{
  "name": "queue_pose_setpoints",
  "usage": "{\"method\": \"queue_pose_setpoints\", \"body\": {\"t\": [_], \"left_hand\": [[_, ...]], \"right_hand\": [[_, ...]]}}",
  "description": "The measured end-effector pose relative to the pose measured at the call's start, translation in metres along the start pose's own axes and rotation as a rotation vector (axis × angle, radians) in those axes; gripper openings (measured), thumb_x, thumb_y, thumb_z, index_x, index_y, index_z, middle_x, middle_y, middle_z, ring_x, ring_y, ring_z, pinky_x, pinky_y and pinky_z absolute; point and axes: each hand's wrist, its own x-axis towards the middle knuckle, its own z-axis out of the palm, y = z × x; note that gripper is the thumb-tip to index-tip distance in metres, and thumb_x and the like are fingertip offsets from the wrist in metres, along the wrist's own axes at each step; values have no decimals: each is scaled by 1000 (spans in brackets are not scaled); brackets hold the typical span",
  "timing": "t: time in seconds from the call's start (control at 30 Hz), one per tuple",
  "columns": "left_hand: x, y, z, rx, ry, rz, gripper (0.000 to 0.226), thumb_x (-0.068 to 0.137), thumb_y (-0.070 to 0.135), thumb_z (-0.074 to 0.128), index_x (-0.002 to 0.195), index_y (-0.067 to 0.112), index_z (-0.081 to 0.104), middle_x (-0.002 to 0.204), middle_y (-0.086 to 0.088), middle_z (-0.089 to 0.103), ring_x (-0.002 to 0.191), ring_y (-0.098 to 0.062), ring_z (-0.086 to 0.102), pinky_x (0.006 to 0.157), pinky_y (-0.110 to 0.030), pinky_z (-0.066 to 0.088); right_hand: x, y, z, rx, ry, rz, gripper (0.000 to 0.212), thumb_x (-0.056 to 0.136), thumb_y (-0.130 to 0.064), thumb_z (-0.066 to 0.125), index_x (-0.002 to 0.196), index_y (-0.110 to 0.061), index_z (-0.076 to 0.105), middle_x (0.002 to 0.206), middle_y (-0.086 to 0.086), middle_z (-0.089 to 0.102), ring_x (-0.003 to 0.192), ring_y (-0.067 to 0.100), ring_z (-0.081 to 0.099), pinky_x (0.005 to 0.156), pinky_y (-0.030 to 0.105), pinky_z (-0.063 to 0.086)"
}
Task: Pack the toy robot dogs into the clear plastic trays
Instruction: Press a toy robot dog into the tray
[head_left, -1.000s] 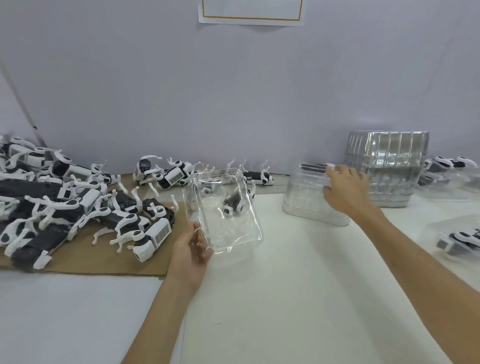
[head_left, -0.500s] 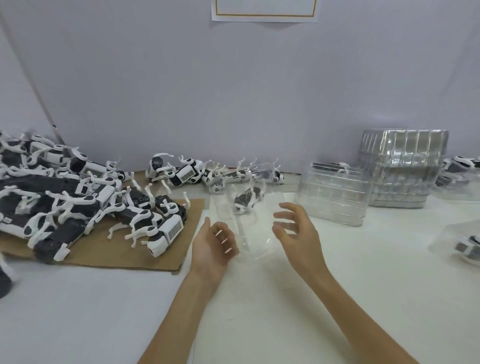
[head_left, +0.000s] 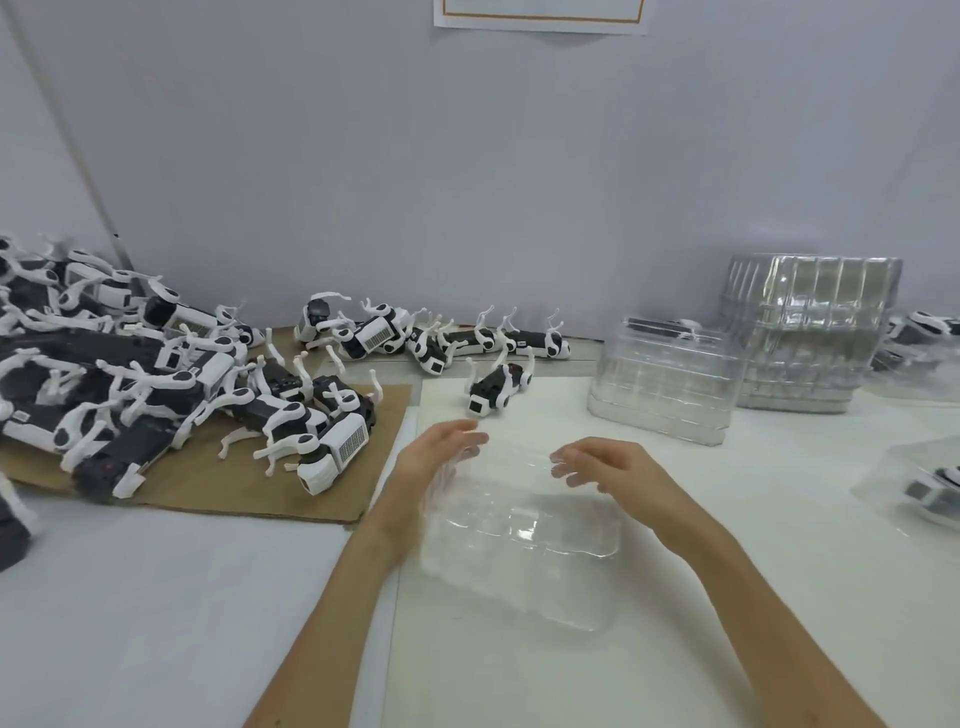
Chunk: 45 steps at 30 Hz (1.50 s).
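A tray (head_left: 519, 535) is laid on the desk (head_left: 675, 649) between the grips. The left grip (head_left: 441, 460) is set at its left edge, fingers straight. The right grip (head_left: 613, 467) is held over its far right corner, fingers loosely curled, clasping nothing. One dog (head_left: 496, 389) is seen beyond both.

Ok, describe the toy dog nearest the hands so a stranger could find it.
Find the white sheet mid-table. Beyond the empty clear tray lies one toy dog, legs up. It alone lies loose on the sheet; others crowd the cardboard or the wall.
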Motion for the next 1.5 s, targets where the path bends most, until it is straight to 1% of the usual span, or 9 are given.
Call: {"method": "queue_pose_setpoints", "body": {"t": [0.1, 0.2, 0.33, 0.5, 0.8, 1.0, 1.17, 1.33, 1.5], "left_hand": [[4, -1, -5, -26, 56, 15, 38, 75, 14, 68, 113, 15, 70, 115, -4, 73, 114, -16, 66, 92, -27, 44], [6, -1, -15, -57, 127, 26, 36, 81, -6, 59, 109, 14, 71, 113, -4, 74, 113, -19, 67, 89, -25, 46], [6, -1, -21, -54, 223, 57, 39, 81, -11, 55, 109, 12, 69, 112, -2, 74, 112, -15, 67, 90, -26, 46], [7, -2, -23, -196, 207, 45, 37, 78, -11, 56, 108, 8, 66, 114, -10, 73, 111, -19, 68, 87, -24, 48], [12, -10, -24, -219, 192, 61, 36, 68, -4, 59, 98, 12, 72, 112, -14, 73, 112, -25, 67, 96, -32, 46], [13, -9, -22, -237, 242, 85, 33, 79, -11, 54, 99, 11, 69, 109, -9, 74, 108, -21, 69, 94, -32, 45], [15, -10, -19, -194, 261, 89, 34, 78, -12, 55, 101, 8, 69, 108, -10, 75, 112, -26, 66, 92, -29, 47], [11, -8, -17, -110, 221, 106, 35, 72, -3, 60, 105, 7, 69, 110, -9, 75, 113, -25, 66, 99, -31, 49], [11, -8, -17, -133, 204, 73, 38, 76, -2, 63, 112, 11, 68, 111, -6, 75, 116, -19, 66, 102, -31, 47]], "right_hand": [[8, -1, 4, 149, 46, -1, 31, 104, -37, 43, 109, -23, 71, 103, -4, 75, 94, 14, 71, 88, 31, 48], [31, -2, 2, 223, 216, -34, 15, 99, -25, 58, 108, -20, 69, 106, 5, 74, 87, 16, 73, 81, 29, 50], [87, 6, 1, -191, 282, -147, 31, 86, -7, 72, 113, -21, 68, 114, 1, 69, 84, 12, 65, 72, 14, 47], [158, 5, 6, -904, 95, -298, 69, 79, 0, 64, 144, -19, 48, 148, -3, 48, 134, 22, 42, 104, 31, 35], [202, 1, 37, -1201, 152, -430, 57, 86, -55, 64, 132, -22, 54, 132, -5, 55, 127, 21, 43, 105, 37, 24], [170, -22, 32, -699, 155, -230, 45, 99, -56, 41, 70, -27, 57, 67, -8, 56, 78, 18, 55, 76, 33, 32], [130, -55, 3, 149, 80, 43, 46, 91, -57, 59, 100, -13, 66, 83, 5, 70, 72, 21, 62, 66, 33, 39], [83, -62, -19, 301, 18, -75, 27, 74, -16, 80, 90, -10, 59, 67, 4, 66, 64, 19, 50, 57, 27, 38], [49, -55, -12, 254, -15, -32, 51, 69, -15, 79, 108, -19, 47, 97, 4, 64, 61, 9, 63, 50, 22, 46]]}}
